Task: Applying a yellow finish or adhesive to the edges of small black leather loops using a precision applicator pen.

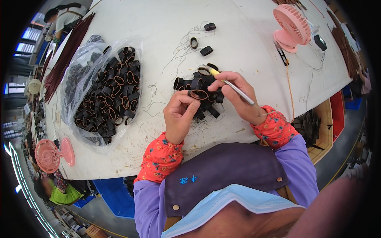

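My left hand [177, 116] pinches a black strap loop [196, 84] with a brown inner edge between thumb and fingers. In my right hand [238, 89] is a slim pen-like tool [214, 72], yellow near its tip and silver at the back end, pointing up and left above the loops. Whether its tip touches anything, I cannot tell. Under and behind both hands lies a small pile of black loops [213, 112] with loose threads. Farther back, several single loops [206, 50] lie apart on the white table [158, 23].
A clear plastic bag [68, 95] full of loops stands at the left. Pink fans [291, 23] [47, 155] sit at the far right and near left. Thread snips [281, 54] on an orange cord lie by the right fan. Brown strips [69, 55] line the left edge; a person [69, 18] works beyond.
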Motion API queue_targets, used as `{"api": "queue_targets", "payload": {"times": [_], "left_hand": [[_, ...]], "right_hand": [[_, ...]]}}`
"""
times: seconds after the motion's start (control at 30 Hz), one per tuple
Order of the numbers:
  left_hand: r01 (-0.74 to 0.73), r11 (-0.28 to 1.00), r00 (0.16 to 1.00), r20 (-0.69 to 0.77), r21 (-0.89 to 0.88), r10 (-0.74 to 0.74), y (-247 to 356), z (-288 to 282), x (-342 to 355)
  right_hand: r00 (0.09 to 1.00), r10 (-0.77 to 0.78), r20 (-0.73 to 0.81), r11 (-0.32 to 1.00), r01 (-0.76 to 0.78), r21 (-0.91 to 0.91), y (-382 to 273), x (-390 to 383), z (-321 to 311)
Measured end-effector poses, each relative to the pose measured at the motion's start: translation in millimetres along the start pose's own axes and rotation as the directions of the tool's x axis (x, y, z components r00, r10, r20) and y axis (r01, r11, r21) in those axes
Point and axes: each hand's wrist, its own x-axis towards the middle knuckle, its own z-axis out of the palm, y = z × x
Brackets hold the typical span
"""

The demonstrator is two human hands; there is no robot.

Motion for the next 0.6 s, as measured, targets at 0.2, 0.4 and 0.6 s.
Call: {"api": "queue_targets", "payload": {"times": [0.2, 0.4, 0.6], "left_hand": [[-0.009, 1.000, 0.999, -0.049, 0.029, 0.011, 1.7, -0.4, -0.7], [-0.046, 0.997, 0.999, -0.014, 0.062, 0.047, 0.3, 1.3, -1.5], [-0.026, 0.996, 0.999, -0.026, 0.081, 0.028, 1.6, 1.4, -2.1]], "right_hand": [[0.980, -0.134, 0.146, 0.990, 0.128, 0.052, -3.1, 0.0, -11.2], [0.985, -0.101, 0.141, 0.993, 0.092, 0.071, 0.7, -1.7, -7.6], [0.988, -0.089, 0.127, 0.992, 0.077, 0.099, 1.5, -3.7, -6.2]]}}
